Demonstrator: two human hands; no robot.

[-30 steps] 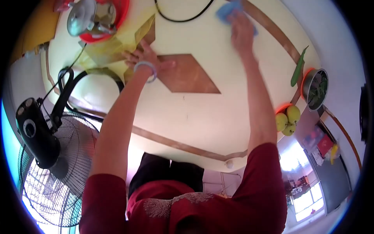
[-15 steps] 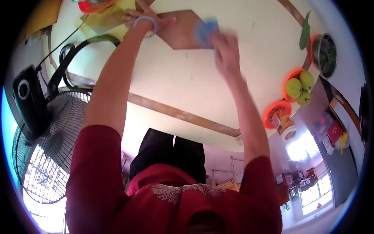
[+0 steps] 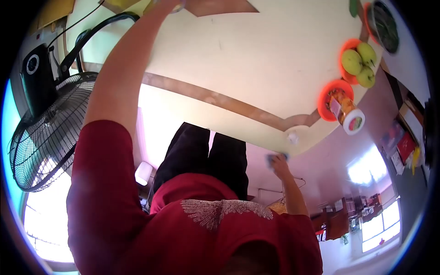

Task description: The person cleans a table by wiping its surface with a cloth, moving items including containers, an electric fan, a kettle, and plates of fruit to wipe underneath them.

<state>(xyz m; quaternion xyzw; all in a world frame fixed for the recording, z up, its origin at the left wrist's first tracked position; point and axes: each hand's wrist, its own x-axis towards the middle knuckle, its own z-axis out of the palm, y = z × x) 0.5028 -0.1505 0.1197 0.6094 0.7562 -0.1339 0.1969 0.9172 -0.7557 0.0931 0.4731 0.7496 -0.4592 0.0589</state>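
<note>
Gripping a blue cloth (image 3: 271, 159) with my right fingers (image 3: 277, 161), right of centre; my left fingers, beyond the top edge, I cannot judge.

- Holds left arm (image 3: 120, 68) stretched toward far left, wrist (image 3: 166, 8) at view's edge.
- Holds right forearm (image 3: 294, 195) lower, near right, with right hand (image 3: 279, 167) closed, blurred.

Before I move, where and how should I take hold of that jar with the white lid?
Best to grip the jar round its body, just below the white lid, coming from the side away from the green fruit. The body looks rounded, and the lid end reaches past the orange dish. Whether it stands or leans is hard to tell.
</note>
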